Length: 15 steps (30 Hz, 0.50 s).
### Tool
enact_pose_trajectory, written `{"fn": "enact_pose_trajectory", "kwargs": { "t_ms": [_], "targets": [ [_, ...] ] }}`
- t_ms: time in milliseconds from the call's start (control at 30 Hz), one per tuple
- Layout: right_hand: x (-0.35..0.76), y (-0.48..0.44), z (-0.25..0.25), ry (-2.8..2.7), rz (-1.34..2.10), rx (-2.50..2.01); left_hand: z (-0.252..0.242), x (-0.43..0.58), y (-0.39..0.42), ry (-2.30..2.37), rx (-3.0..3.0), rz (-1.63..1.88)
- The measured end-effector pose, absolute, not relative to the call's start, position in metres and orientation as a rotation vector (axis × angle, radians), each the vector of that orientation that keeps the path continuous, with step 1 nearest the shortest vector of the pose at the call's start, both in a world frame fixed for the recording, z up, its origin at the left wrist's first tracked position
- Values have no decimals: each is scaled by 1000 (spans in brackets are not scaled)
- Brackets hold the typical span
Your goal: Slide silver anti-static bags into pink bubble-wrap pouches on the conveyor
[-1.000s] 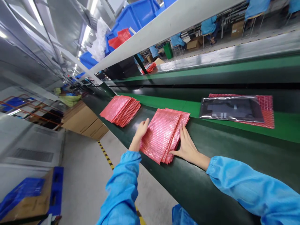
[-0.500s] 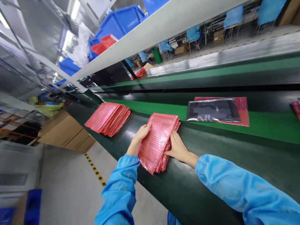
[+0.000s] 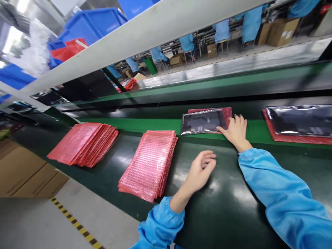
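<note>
My right hand (image 3: 234, 131) reaches onto the green belt (image 3: 155, 125) with its fingers spread flat on the right edge of a silvery black bag (image 3: 202, 121) that lies on a pink bubble pouch. My left hand (image 3: 201, 171) hovers over the dark green bench (image 3: 225, 207), fingers loosely curved and holding nothing. A squared stack of pink bubble pouches (image 3: 149, 162) lies just left of my left hand. A second, fanned stack (image 3: 83, 142) lies further left.
Another black bag on a pink pouch (image 3: 298, 122) rides the belt at the right. A white shelf beam (image 3: 135, 34) carries blue bins (image 3: 88, 22) overhead. Cardboard boxes (image 3: 23, 173) stand on the floor at the left. Several people in blue coats sit beyond the line.
Both hands have let go of the near pouch stack, which now lies flat. My right hand has moved up to the bag on the belt. My left hand has shifted right.
</note>
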State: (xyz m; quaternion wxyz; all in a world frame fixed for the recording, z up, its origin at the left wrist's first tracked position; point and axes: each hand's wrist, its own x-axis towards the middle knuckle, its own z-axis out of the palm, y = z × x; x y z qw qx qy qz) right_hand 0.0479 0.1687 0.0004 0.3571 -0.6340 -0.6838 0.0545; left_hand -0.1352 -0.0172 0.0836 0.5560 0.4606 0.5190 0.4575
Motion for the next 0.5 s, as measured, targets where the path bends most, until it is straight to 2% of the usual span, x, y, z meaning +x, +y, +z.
{"fn": "enact_pose_trajectory", "kwargs": {
  "t_ms": [200, 500],
  "targets": [
    [71, 174, -2, -1787, 366, -1597, 41, -109, 1, 1158, 798, 1020],
    [30, 154, 20, -1675, 549, -1345, 44, -124, 37, 1079, 451, 1038]
  ]
}}
